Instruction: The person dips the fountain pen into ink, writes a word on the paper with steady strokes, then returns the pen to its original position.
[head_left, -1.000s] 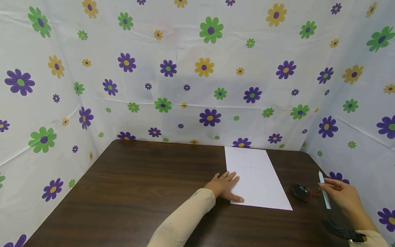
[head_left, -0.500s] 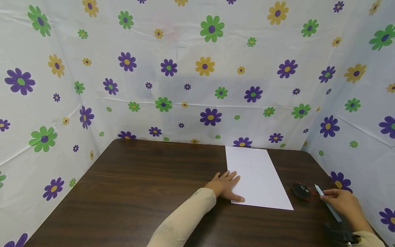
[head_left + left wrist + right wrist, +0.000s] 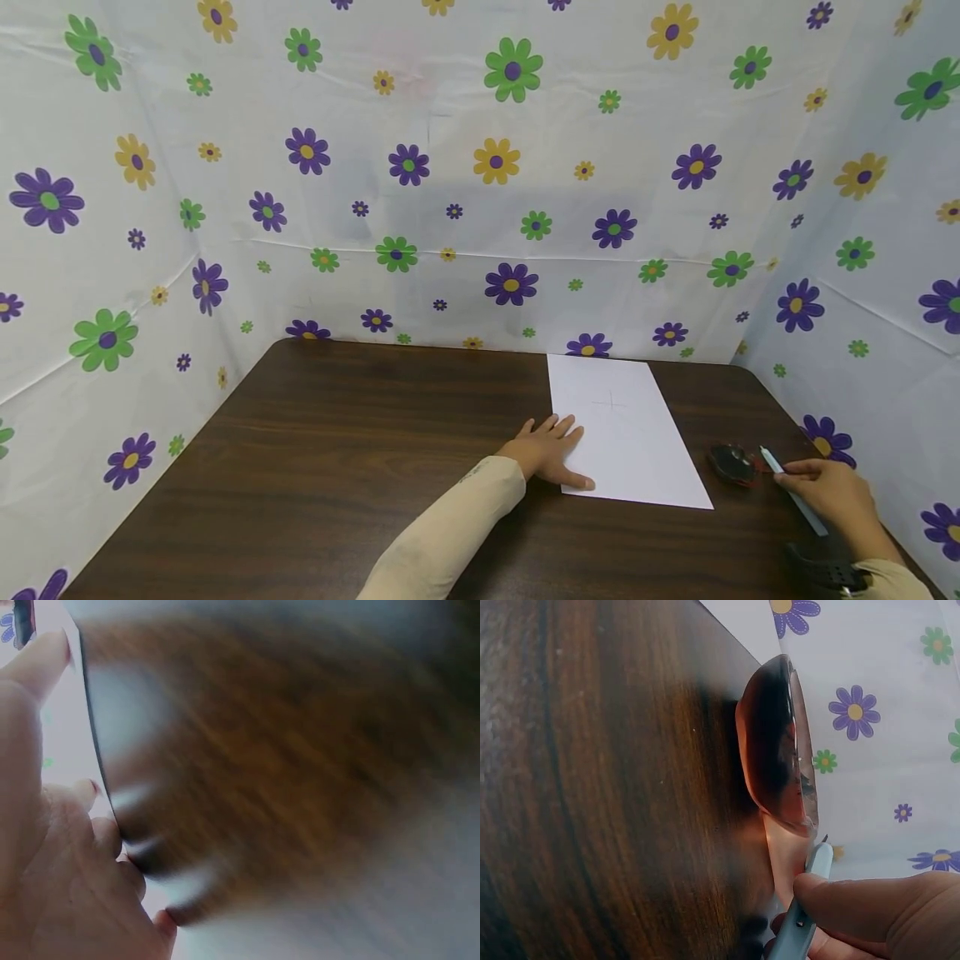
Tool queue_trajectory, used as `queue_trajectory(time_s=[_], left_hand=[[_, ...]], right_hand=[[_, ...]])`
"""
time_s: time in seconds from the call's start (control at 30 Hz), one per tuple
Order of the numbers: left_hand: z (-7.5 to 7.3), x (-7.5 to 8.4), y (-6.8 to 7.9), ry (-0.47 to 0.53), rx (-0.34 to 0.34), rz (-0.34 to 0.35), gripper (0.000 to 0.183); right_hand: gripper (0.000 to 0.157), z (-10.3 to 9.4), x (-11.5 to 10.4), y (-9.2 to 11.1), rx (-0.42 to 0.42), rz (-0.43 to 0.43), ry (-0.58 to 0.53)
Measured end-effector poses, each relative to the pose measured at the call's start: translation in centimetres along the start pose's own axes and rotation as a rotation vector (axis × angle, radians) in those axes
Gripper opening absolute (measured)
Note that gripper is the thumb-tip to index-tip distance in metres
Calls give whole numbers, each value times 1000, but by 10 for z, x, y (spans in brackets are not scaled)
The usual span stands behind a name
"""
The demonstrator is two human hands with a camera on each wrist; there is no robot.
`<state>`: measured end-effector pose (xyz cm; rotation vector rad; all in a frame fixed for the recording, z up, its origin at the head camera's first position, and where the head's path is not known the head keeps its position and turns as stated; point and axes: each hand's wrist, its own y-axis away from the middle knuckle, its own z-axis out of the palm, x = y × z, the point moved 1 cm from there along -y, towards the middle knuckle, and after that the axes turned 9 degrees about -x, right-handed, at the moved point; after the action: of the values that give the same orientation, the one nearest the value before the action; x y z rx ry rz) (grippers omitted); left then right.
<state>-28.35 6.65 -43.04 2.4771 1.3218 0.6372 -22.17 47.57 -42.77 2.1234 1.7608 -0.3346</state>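
Note:
My left hand (image 3: 546,456) rests with spread fingers on the left edge of a white sheet of paper (image 3: 637,450). The sheet bears a thin drawn cross in its upper part. In the left wrist view, my left palm (image 3: 67,877) and fingertips meet the paper's edge. My right hand (image 3: 836,496) pinches a slim, pale pen-like tool (image 3: 806,510) between thumb and fingers. In the right wrist view this tool (image 3: 801,911) shows a small dark pointed tip near a reddish see-through, spoon-shaped dish (image 3: 769,742). Whether the fingers touch its handle, I cannot tell.
The dish (image 3: 732,464) looks dark inside and lies on the brown wooden table (image 3: 337,467), right of the paper. A white flowered cloth (image 3: 450,167) stands behind and at both sides. A black strap (image 3: 828,571) shows at my right wrist.
My right hand has lowered slightly toward the dish, and the tool has tilted so its tip leans left. Over the last half second it hardly moves. My left hand stays in place on the paper.

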Motion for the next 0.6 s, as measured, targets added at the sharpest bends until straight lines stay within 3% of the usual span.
queue_trajectory(time_s=[0.6], left_hand=[[2, 1, 1, -13, 12, -5, 91]], right_hand=[[59, -1, -1, 0, -32, 25, -2]])
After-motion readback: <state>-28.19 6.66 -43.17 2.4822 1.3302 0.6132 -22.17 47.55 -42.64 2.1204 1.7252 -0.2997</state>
